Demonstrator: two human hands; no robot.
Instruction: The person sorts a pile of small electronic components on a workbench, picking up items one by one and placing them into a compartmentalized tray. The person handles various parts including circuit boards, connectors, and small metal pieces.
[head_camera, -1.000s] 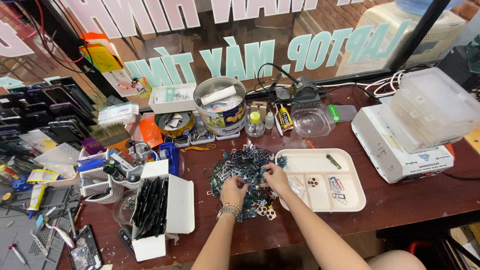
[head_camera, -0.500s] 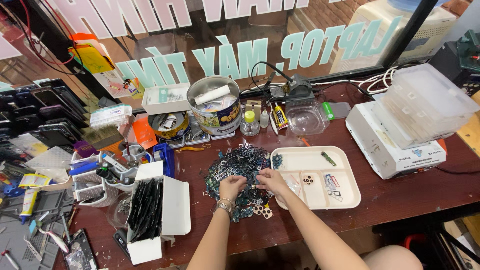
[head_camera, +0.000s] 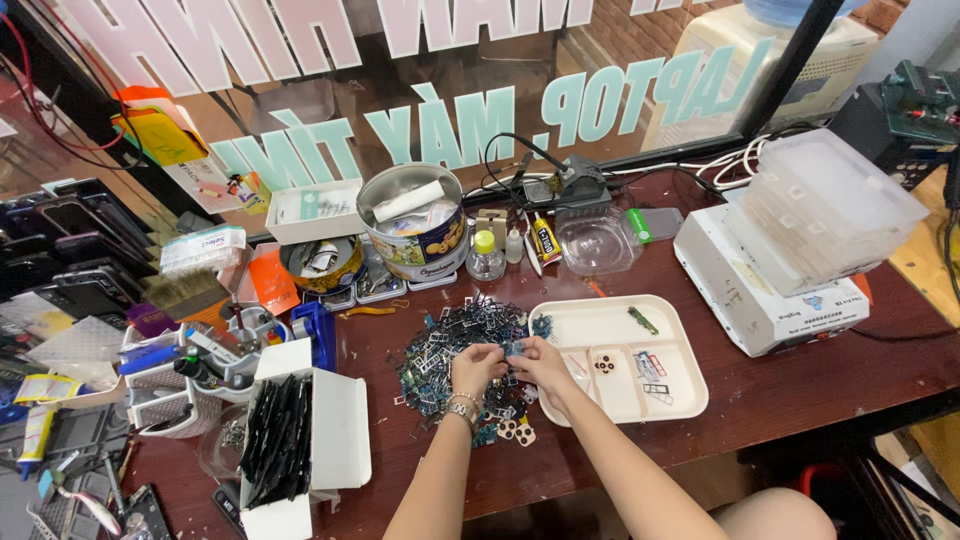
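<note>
Both hands meet over the near edge of a heap of small metal frames (head_camera: 455, 345) spread on the dark counter (head_camera: 800, 385). The left hand (head_camera: 475, 366) and the right hand (head_camera: 540, 360) sit fingertip to fingertip, pinched together on a small bluish part (head_camera: 513, 349) lifted just off the heap; it is too small to identify further. The heap lies loose and flat, likely so single pieces can be picked out by eye. Just to its right, touching the right wrist, sits a cream tray (head_camera: 690, 400) with compartments holding a few separated pieces, close enough for sorted parts to be dropped in without reaching. A white box (head_camera: 345, 420) of black strips stands open to the left, and a round tin (head_camera: 415, 245) of odds and ends sits behind the heap.
</note>
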